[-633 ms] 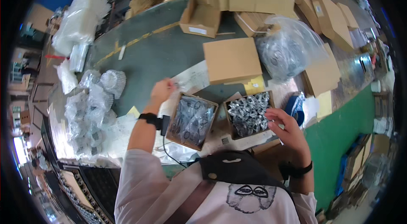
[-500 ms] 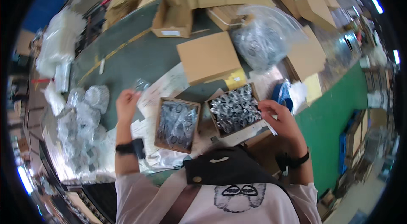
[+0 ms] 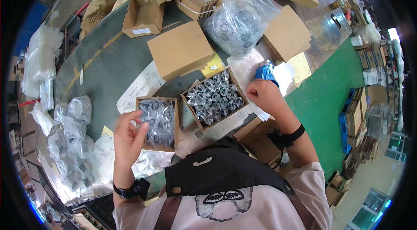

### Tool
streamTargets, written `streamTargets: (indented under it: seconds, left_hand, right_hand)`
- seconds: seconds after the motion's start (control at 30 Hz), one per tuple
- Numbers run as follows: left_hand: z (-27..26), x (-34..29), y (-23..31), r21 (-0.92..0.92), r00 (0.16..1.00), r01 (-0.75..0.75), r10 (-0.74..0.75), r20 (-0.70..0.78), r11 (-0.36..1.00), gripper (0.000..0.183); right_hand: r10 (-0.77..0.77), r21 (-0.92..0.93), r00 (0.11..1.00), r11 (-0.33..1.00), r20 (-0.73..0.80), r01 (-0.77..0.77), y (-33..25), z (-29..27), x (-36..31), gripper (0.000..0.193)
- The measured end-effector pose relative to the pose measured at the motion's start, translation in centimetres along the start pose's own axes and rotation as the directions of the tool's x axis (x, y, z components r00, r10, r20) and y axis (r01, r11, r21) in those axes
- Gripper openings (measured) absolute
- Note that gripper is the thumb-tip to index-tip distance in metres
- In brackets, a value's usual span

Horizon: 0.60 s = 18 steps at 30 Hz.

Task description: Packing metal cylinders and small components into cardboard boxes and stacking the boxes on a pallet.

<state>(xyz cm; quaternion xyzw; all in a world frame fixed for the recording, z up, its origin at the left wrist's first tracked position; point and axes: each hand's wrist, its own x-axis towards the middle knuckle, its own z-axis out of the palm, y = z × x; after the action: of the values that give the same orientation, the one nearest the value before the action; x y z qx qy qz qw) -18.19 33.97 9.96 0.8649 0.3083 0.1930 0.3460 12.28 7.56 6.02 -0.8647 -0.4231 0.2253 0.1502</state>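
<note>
My left hand (image 3: 128, 131) is at the left side of a small open cardboard box (image 3: 177, 121), thumb and fingers apart over its edge. Inside that box lie clear plastic bags (image 3: 159, 122) with dark rings in them. Just right of it, a second open box (image 3: 203, 127) is filled with shiny metal parts (image 3: 216, 98) in clear wrapping. My right hand (image 3: 266, 94) is beside this box's right end, its fingers curled together; whatever they hold, if anything, is hidden. A blue object (image 3: 265, 71) lies right behind the right hand.
A closed cardboard box (image 3: 180, 49) and a large clear bag of rings (image 3: 239, 23) stand behind the two boxes. Bubble-wrapped bundles (image 3: 74, 147) are piled at left. Flat cardboard sheets (image 3: 286, 34) lie at back right. An open carton (image 3: 143, 17) sits farther back.
My left hand has come back to the box of bagged rings; the small clear bag at its fingertips no longer shows there. My right hand has drawn off the metal parts, its fingers curled.
</note>
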Motion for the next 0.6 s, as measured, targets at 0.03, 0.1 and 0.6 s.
streamTargets:
  seconds: [0.03,0.1,0.6]
  left_hand:
    - [0.5,0.6,0.7,-0.163,0.984,0.043,-0.014,0.180,0.986,0.032]
    - [2.0,2.8,3.0,-0.318,0.909,0.071,0.069,0.411,0.945,0.029]
    - [17.9,-1.6,5.1,-0.362,0.621,0.062,0.248,0.744,0.930,0.028]
  right_hand:
    - [-0.062,0.045,0.994,0.997,0.090,0.058,0.1,0.0,-0.1,0.018]
    - [-0.130,-0.021,0.991,0.991,0.022,0.130,0.3,2.1,-0.4,0.021]
    - [-0.460,-0.457,0.859,0.729,0.225,0.510,0.1,4.7,2.2,0.009]
